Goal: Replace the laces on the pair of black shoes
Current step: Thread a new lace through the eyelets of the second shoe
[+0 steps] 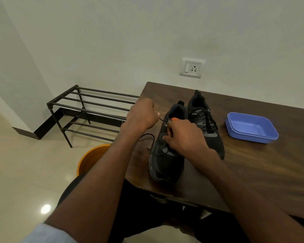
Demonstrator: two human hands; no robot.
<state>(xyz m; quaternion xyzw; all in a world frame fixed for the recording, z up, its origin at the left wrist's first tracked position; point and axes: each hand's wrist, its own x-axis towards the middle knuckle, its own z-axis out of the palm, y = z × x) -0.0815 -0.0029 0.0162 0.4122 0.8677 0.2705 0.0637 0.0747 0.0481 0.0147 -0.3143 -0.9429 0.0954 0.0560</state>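
Two black shoes stand side by side on the dark wooden table (253, 172), toes toward me. The near shoe (165, 163) is on the left; the far shoe (206, 125) on the right keeps its black lace threaded. My left hand (141, 115) pinches a black lace (150, 139) and holds it taut up and left from the near shoe's eyelets; the slack loops over the table's left edge. My right hand (184, 137) rests on the near shoe's tongue area, fingers curled at the eyelets, hiding them. A small orange bit shows just above its fingers.
A blue plastic tub (251, 128) sits to the right of the shoes. A dark metal shoe rack (88, 109) stands on the floor left of the table, and an orange bucket (91, 158) is below the table's left edge. A wall socket is behind.
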